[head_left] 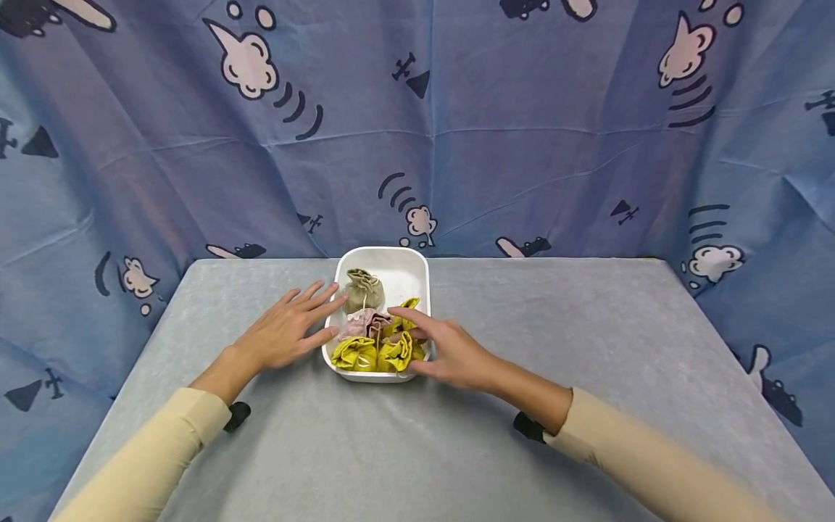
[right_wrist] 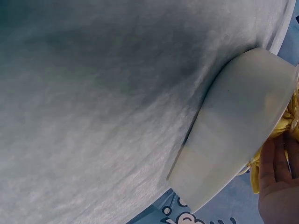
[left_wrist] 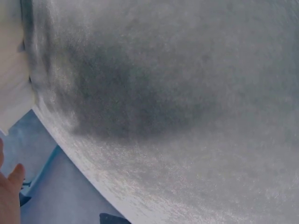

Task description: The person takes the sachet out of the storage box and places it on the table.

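Note:
A white tray (head_left: 395, 262) holds several small drawstring pouches. A khaki pouch (head_left: 362, 291) stands toward the back left, and a pink pouch (head_left: 362, 323) lies in the middle. Yellow pouches fill the front and right: one front left (head_left: 355, 353), one front right (head_left: 396, 353), one behind (head_left: 406, 313). My right hand (head_left: 453, 351) reaches over the tray's right rim, fingers spread around the front-right yellow pouch. In the right wrist view its fingers (right_wrist: 281, 161) lie against yellow cloth. My left hand (head_left: 287, 326) is spread at the left rim, its fingertips overlapping the tray.
The tray stands near the back edge of a table covered in grey cloth (head_left: 554, 319). Behind hangs a blue patterned curtain (head_left: 496, 167). Dark wrist cameras sit under the left wrist (head_left: 238, 417) and the right wrist (head_left: 528, 426).

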### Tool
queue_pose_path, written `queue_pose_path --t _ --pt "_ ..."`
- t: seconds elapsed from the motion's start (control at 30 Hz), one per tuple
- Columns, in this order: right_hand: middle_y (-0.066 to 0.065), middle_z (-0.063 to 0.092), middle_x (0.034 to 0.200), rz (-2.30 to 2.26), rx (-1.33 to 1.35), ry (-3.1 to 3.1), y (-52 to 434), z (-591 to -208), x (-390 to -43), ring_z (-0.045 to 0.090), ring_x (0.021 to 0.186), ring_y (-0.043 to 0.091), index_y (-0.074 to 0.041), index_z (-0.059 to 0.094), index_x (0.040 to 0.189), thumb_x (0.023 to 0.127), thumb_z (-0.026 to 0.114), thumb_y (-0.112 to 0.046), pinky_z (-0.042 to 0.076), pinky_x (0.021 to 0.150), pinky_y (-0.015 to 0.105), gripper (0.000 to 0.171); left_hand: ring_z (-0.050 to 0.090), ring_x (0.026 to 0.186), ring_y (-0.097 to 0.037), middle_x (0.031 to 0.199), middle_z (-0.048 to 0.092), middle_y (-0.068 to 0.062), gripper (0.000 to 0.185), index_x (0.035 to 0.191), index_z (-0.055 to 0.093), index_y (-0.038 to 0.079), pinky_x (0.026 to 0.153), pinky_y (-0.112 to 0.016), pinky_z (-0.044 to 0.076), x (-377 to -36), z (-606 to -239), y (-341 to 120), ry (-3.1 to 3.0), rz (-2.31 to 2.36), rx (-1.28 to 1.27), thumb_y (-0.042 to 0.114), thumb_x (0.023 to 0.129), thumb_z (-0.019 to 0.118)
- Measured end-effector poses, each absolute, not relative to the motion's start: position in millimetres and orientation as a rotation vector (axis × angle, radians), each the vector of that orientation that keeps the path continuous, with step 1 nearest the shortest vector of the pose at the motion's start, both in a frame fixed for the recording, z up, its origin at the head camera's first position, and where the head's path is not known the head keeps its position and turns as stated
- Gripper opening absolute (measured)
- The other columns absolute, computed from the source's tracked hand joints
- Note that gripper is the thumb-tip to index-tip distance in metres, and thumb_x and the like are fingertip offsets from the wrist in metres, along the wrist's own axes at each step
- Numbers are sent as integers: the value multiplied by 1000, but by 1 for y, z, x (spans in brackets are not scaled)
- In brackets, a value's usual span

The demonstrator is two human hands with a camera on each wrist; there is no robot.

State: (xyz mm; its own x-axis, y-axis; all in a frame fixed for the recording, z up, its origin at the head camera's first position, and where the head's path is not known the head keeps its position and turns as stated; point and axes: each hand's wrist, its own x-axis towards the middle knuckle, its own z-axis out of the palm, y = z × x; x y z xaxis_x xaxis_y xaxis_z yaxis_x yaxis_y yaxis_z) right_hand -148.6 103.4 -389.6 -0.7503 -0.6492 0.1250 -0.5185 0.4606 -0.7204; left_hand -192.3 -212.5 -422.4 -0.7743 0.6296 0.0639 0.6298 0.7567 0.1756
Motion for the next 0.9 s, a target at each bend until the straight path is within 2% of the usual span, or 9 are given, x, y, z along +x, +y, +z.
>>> queue_pose_path --t 0.23,0.33,0.53,0.67,0.9 --pt "19 65 127 -1137 -1065 2511 96 -395 -151 68 109 23 -10 44 149 80 83 -4 49 100 45 80 21 149 -34 163 26 -6 61 157 35 21 114 -62 22 -191 -420 -212 -2942 -306 -1061 50 103 45" --pt "17 68 123 -1084 -1094 2537 95 -395 -152 70 105 20 -10 46 148 79 84 -7 52 96 42 79 21 150 -33 163 25 -6 62 157 34 22 115 -62 22 -191 -420 -212 -2955 -313 -1054 51 103 44" --pt "11 68 124 -967 -1143 2574 93 -392 -154 70 100 15 -14 48 147 80 84 -10 56 85 36 76 21 149 -34 163 25 -7 62 157 33 22 114 -62 22 -191 -421 -212 -2957 -308 -1051 50 104 44" --pt "7 67 128 -868 -1177 2599 93 -390 -155 68 97 13 -17 48 148 82 83 -13 55 83 35 74 22 149 -36 163 26 -8 62 157 33 21 114 -63 22 -191 -422 -212 -2950 -307 -1058 50 104 45" --pt "5 69 123 -841 -1164 2604 91 -390 -155 67 91 10 -17 48 148 84 82 -15 55 80 34 72 24 148 -37 163 26 -8 62 157 34 21 114 -63 23 -190 -422 -212 -2948 -303 -1052 50 104 44"
